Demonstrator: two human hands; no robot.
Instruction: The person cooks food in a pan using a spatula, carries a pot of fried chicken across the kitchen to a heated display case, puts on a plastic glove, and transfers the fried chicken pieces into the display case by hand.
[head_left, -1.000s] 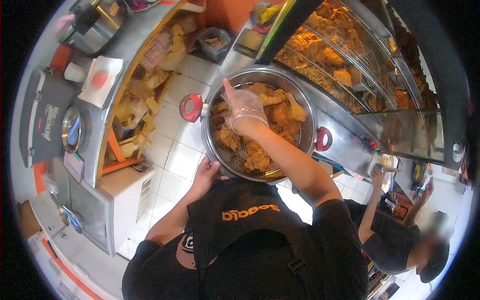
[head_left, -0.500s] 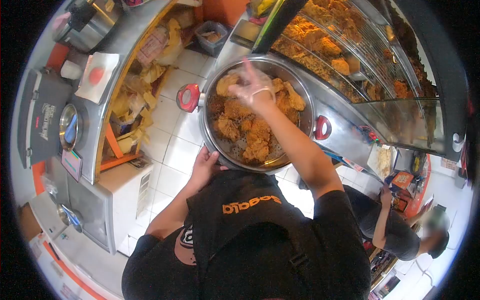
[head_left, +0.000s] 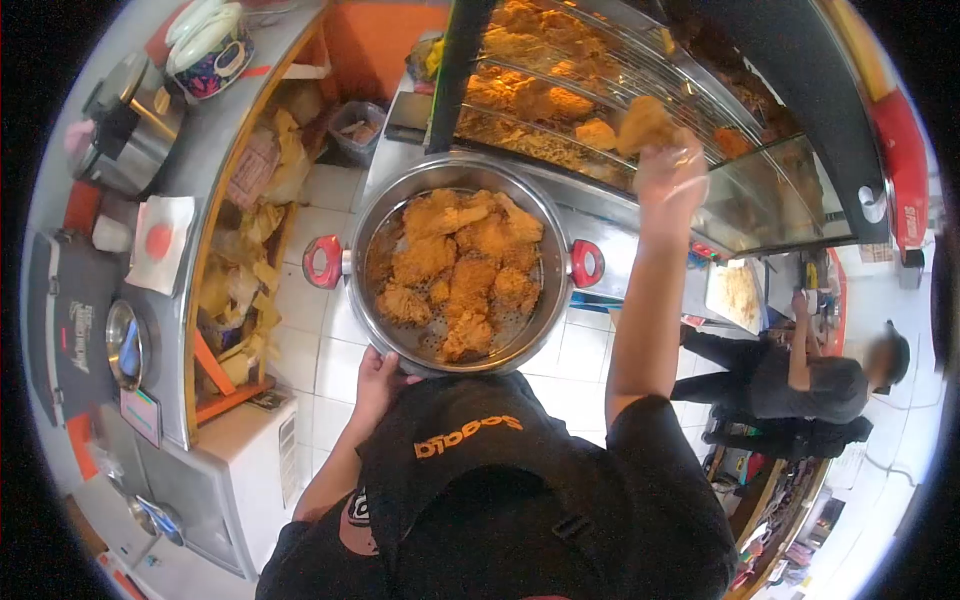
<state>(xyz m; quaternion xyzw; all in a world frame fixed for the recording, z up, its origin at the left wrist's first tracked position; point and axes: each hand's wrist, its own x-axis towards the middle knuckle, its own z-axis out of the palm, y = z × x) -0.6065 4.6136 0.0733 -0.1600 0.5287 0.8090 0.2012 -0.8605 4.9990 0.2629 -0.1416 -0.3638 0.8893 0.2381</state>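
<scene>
A round steel pot (head_left: 362,292) with red handles holds several pieces of fried chicken (head_left: 470,285) on a perforated tray. My left hand (head_left: 380,380) is at the pot's near-left rim, its fingers partly hidden beneath the edge. Raised at the right, my right hand (head_left: 672,178), in a clear plastic glove, grips a piece of fried chicken (head_left: 645,125). That hand is at the opening of a lit display cabinet (head_left: 790,190), where more fried chicken (head_left: 540,100) lies on wire racks.
A co-worker (head_left: 820,385) in black stands at the right beside a tray of pale food (head_left: 735,297). On the left are a steel counter (head_left: 270,40), a shelf of plastic bags (head_left: 245,260) and a cooker (head_left: 140,125). A plastic tub (head_left: 357,130) stands beyond the pot.
My right hand has left the pot and moved up and right to the cabinet, now with a chicken piece in it. My left hand stays at the rim. The view has shifted.
</scene>
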